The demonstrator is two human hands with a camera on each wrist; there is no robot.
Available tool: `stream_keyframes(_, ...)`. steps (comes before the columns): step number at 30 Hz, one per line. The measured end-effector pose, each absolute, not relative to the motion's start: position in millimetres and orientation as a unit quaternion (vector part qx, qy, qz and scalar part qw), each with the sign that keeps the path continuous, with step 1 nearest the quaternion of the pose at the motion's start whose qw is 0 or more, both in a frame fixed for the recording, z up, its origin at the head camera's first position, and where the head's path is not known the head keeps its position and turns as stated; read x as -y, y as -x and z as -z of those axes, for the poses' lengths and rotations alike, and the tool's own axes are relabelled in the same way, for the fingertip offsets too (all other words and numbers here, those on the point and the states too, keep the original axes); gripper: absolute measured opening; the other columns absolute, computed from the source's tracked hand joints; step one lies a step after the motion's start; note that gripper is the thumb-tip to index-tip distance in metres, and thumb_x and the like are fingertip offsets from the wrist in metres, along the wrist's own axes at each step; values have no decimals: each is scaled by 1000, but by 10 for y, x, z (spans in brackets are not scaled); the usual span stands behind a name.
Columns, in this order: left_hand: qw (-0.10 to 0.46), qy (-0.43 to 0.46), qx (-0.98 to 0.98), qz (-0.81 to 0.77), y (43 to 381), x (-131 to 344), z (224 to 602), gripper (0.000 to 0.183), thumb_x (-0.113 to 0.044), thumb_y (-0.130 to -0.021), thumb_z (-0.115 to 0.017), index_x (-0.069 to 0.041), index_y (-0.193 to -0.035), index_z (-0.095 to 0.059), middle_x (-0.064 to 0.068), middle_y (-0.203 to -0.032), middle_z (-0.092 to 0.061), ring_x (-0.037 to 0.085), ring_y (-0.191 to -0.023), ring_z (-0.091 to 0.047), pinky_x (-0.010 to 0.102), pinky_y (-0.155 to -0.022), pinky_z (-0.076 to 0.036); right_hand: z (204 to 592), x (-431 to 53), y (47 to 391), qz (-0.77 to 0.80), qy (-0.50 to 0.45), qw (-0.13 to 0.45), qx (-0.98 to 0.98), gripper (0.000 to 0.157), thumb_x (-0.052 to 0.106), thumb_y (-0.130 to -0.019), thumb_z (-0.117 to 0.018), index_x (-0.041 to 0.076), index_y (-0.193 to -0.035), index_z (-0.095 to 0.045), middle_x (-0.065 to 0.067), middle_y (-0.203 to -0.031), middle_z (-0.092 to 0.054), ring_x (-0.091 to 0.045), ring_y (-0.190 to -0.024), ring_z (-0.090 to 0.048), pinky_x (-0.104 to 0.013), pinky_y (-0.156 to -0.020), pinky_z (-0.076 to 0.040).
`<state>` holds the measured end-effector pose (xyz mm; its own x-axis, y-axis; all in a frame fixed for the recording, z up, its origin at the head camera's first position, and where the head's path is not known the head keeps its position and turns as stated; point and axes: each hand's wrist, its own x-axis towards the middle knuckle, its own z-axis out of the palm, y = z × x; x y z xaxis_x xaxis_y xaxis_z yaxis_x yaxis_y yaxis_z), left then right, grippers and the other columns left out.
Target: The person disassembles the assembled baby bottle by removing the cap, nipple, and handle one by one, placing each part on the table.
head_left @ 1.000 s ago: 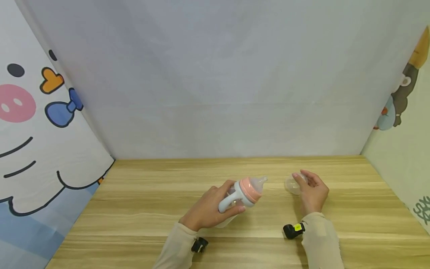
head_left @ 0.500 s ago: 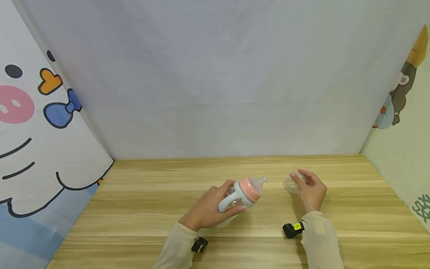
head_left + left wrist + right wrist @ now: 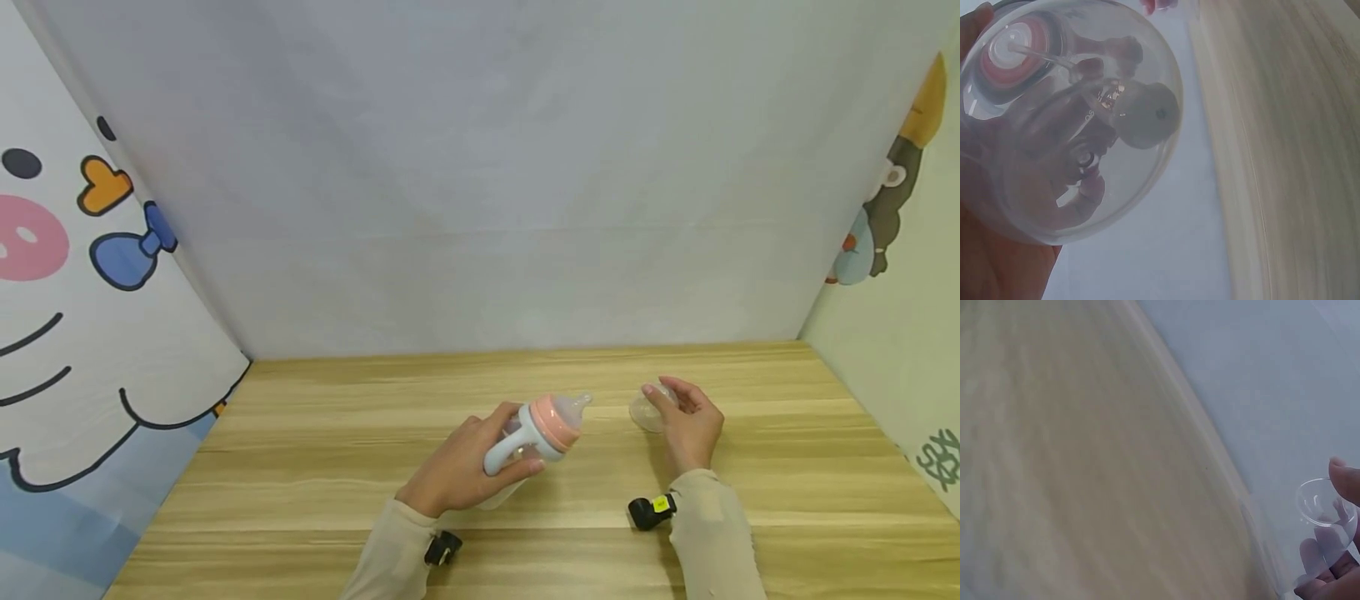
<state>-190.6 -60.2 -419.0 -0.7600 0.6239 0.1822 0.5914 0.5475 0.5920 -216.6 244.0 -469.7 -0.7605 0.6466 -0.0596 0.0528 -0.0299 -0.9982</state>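
In the head view my left hand grips a clear baby bottle with a pink collar, a pale blue handle and a clear teat. The bottle leans, its teat pointing up and to the right. Its round see-through base fills much of the left wrist view, and a weighted straw end shows inside. To the right, my right hand holds a clear domed cap between thumb and fingers, apart from the bottle. The right wrist view shows that cap at its lower right edge.
A wood-grain table lies under both hands. A pale cloth wall rises behind it. Printed cartoon panels stand at the left and right. Black wrist cameras sit at both sleeves.
The head view has shifted slightly, so the scene sits a little further left. Both hands keep their holds on the bottle and the cap, with hardly any movement.
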Motion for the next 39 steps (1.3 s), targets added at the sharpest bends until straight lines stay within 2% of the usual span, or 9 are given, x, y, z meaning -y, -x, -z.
stream_keyframes(5,21,-350,-878,-325,1902,609,4186,58,-58,-97,-58,-24,-141,-44,-4,-105,-71,5,-84,-55,29,-82,-45,4702,-2432,2162,-665,266,220,662,41,17,-85,-82,4,-121,-68,-1,-118,-69,0,-102,-59,-6,-83,-48)
stream_keyframes(9,20,-346,-880,-324,1902,611,4183,59,-59,-96,-58,-24,-141,-44,-5,-104,-71,5,-84,-55,29,-82,-45,4713,-2431,2157,-659,266,216,670,42,19,-85,-83,5,-122,-68,9,-110,-68,0,-104,-59,-10,-87,-48)
stream_keyframes(12,21,-340,-883,-324,1900,611,4188,58,-59,-96,-59,-25,-141,-44,-5,-104,-71,6,-84,-55,29,-83,-45,4725,-2432,2157,-657,260,214,675,43,19,-85,-83,5,-123,-68,18,-101,-65,0,-104,-59,-9,-85,-48)
stream_keyframes(15,22,-339,-883,-324,1901,611,4195,57,-58,-96,-60,-25,-140,-44,-5,-104,-71,6,-84,-55,29,-83,-45,4732,-2434,2162,-656,256,210,678,43,19,-85,-82,5,-124,-68,19,-100,-63,0,-104,-58,-9,-85,-46)
stream_keyframes(20,23,-339,-883,-324,1904,610,4200,57,-58,-96,-60,-25,-140,-44,-6,-105,-71,6,-84,-55,29,-83,-45,4728,-2445,2167,-653,258,198,684,47,22,-86,-82,5,-127,-65,6,-116,-65,-2,-108,-56,-21,-96,-46)
stream_keyframes(24,24,-339,-882,-325,1908,608,4202,58,-58,-96,-59,-25,-142,-44,-4,-107,-71,6,-84,-55,30,-84,-45,4719,-2449,2159,-655,259,191,683,50,23,-87,-81,4,-130,-63,-5,-127,-62,-5,-112,-54,-26,-100,-45)
stream_keyframes(31,26,-339,-882,-326,1910,613,4201,62,-57,-96,-59,-24,-145,-42,-2,-107,-72,6,-85,-56,31,-85,-45,4711,-2451,2146,-653,266,193,682,53,24,-85,-82,4,-130,-62,6,-114,-62,-1,-104,-54,-9,-84,-44)
stream_keyframes(39,24,-341,-882,-324,1919,615,4211,62,-58,-96,-59,-23,-145,-41,-3,-109,-72,5,-86,-56,32,-87,-45,4720,-2455,2159,-648,259,211,684,54,24,-84,-83,3,-129,-61,3,-118,-61,-1,-103,-54,-7,-82,-43)
